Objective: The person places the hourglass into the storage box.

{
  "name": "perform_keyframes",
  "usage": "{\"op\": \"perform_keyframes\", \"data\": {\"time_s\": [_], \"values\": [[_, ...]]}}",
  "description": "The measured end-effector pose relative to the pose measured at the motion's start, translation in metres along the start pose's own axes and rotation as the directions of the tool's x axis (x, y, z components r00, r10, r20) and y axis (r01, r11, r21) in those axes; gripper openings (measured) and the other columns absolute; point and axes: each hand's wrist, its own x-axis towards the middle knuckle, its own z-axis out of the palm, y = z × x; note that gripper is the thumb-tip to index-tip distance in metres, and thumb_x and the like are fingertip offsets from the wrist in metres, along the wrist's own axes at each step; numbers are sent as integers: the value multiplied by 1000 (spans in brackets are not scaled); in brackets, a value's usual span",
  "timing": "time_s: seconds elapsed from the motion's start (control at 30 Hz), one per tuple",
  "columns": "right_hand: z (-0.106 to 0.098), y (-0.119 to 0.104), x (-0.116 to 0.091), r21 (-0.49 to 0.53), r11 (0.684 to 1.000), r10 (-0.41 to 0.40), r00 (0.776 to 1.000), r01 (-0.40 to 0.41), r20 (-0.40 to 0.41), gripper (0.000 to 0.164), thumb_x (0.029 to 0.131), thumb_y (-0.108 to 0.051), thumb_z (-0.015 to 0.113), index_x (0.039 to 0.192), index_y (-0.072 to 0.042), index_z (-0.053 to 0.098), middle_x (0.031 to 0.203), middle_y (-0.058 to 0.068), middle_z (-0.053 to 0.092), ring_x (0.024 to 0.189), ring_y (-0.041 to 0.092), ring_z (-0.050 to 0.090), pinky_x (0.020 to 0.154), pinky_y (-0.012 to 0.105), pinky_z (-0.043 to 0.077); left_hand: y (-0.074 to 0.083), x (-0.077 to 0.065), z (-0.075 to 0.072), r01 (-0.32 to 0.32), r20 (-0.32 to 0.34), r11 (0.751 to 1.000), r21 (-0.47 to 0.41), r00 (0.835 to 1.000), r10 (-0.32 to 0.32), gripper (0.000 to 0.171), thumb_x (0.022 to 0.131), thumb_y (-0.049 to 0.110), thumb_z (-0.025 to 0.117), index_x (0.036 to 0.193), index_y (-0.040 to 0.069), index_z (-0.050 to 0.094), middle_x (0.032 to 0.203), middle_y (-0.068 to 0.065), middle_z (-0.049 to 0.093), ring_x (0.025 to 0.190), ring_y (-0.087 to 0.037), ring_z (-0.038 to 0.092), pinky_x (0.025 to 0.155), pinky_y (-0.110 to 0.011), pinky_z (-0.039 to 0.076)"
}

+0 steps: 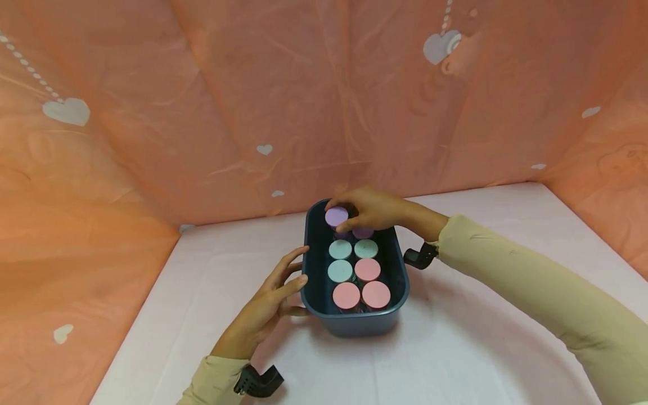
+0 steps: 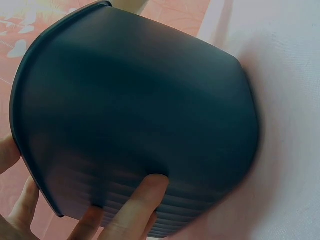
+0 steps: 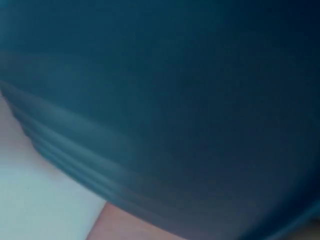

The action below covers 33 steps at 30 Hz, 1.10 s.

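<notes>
A dark blue rectangular bin [image 1: 354,325] holds several small jars with round flat lids. Inside its far end, my right hand [image 1: 372,208] reaches over the rim and pinches a jar with a purple lid [image 1: 336,216] between thumb and fingers. Another purple lid [image 1: 363,232] is partly covered by that hand. Nearer are mint lids [image 1: 340,249] and then pink lids [image 1: 376,295], set in two columns. My left hand [image 1: 268,301] rests against the bin's left side with fairly straight fingers. In the left wrist view, its fingertips touch the outer wall [image 2: 135,110].
The bin stands on a white-covered table [image 1: 455,337], near its back edge. Behind rises an orange-pink sheet [image 1: 304,101] with pale hearts, which also hangs at both sides. Each wrist wears a black camera mount [image 1: 258,382]. In the right wrist view the bin's wall [image 3: 150,110] fills most of the frame.
</notes>
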Motion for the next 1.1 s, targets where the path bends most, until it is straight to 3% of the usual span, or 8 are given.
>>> {"op": "perform_keyframes", "data": {"time_s": [0.3, 0.57, 0.9, 1.1], "values": [[10, 5, 2, -96, 993, 78, 991, -68, 105, 55, 88, -33, 75, 138, -14, 59, 134, 9, 63, 112, 22, 62, 100, 41, 50, 1, -1, 1, 9, -16, 1000, 3, 1000, -9, 57, 99, 26, 56, 151, 37, 34, 154, -15, 24, 140, -47, 31, 92, -68, 48], [12, 4, 4, -94, 994, 61, 991, -49, 123, 45, 93, -22, 70, 135, -9, 61, 130, 10, 66, 119, 24, 63, 104, 40, 50, 2, -3, 1, 9, -24, 1000, 9, 1000, -9, 57, 99, 26, 56, 151, 37, 34, 154, -16, 24, 139, -47, 31, 91, -67, 49], [13, 3, 6, -120, 990, 90, 985, -73, 145, 50, 92, -22, 71, 139, -10, 58, 135, 10, 63, 120, 23, 63, 103, 40, 51, 0, -4, 0, 10, -24, 1000, 5, 1000, -10, 56, 100, 26, 56, 150, 36, 34, 153, -16, 26, 140, -46, 31, 91, -66, 50], [12, 2, 6, -159, 986, 72, 985, -46, 159, 47, 94, -22, 69, 137, -7, 59, 132, 10, 64, 117, 22, 62, 102, 40, 50, 1, -5, 0, 12, -27, 1000, 3, 1000, -12, 56, 100, 26, 57, 150, 37, 35, 153, -16, 26, 140, -46, 30, 91, -66, 50]]}}
